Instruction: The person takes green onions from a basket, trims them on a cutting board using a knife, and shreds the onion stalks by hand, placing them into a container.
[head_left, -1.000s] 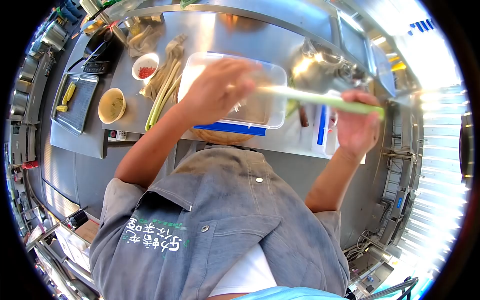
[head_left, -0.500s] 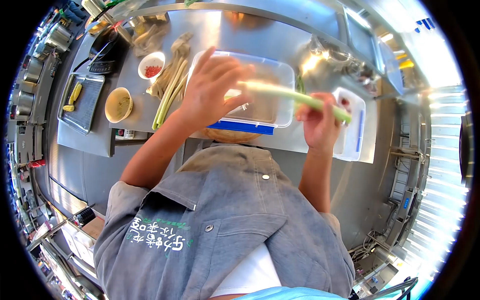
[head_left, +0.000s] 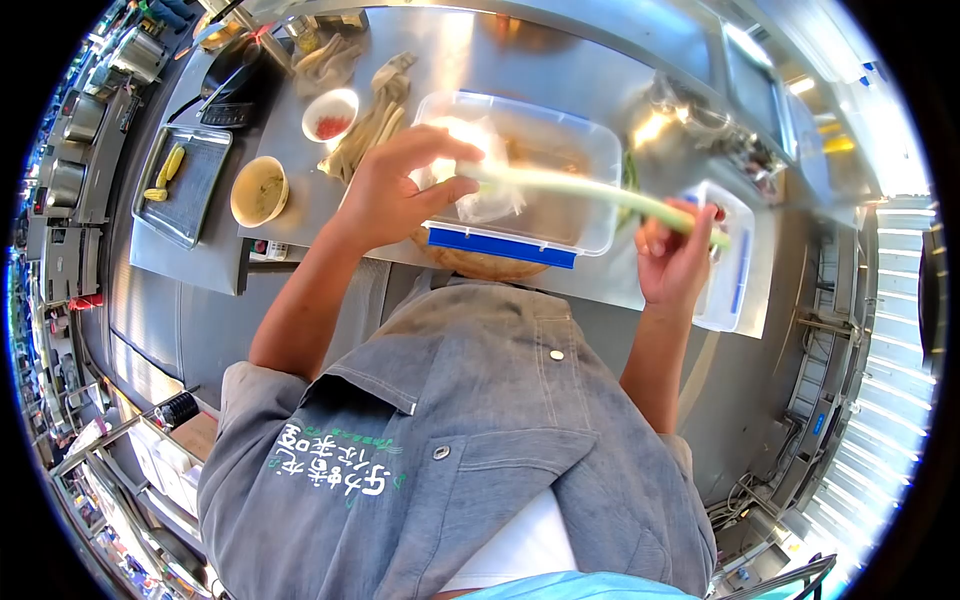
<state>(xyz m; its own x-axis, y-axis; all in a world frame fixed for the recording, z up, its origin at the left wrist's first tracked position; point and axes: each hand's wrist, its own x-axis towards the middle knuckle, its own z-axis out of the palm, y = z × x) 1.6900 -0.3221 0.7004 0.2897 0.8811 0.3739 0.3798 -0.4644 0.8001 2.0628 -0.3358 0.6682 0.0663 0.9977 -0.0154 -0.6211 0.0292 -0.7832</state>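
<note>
Crosswise, the right hand grips a stalk.

Bright light fell strongest well to the right of the grip, where the slatted wall washed out white. Beyond the grip, the metal table threw back glare. The gripped stalk was blurred, pale and overexposed toward its left end. Lens distortion bent the outer surroundings, ringed by black corners.

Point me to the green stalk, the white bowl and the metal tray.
Green stalk (head_left: 590,185), head view, middle of its length.
White bowl (head_left: 328,103), head view, inner wall, far side.
Metal tray (head_left: 203,180), head view, bare part of its floor.
</note>
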